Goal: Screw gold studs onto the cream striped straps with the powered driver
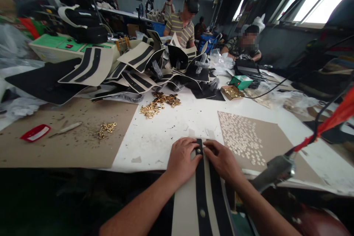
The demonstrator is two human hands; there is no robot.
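A cream panel (pixel 184 212) with two black strips hangs over the near table edge, its far end on the white tabletop. My left hand (pixel 183 158) grips the panel's far end, thumb and fingers around a gold stud on the left black strip. On the right side of that end, my right hand (pixel 221 158) is closed with its fingertips at the panel's top, touching the strips. A second stud shows lower on the left strip. Many small pale rings (pixel 243 136) lie on a brown sheet to the right. Gold hardware (pixel 151 110) is piled beyond my hands.
Striped panels (pixel 138 57) are heaped across the table. Left are a red tray (pixel 35 132), an awl-like tool (pixel 66 128) and gold clasps (pixel 107 129). A grey tool (pixel 273 171) with a red-wrapped cord is near my right forearm. Two people work behind the table.
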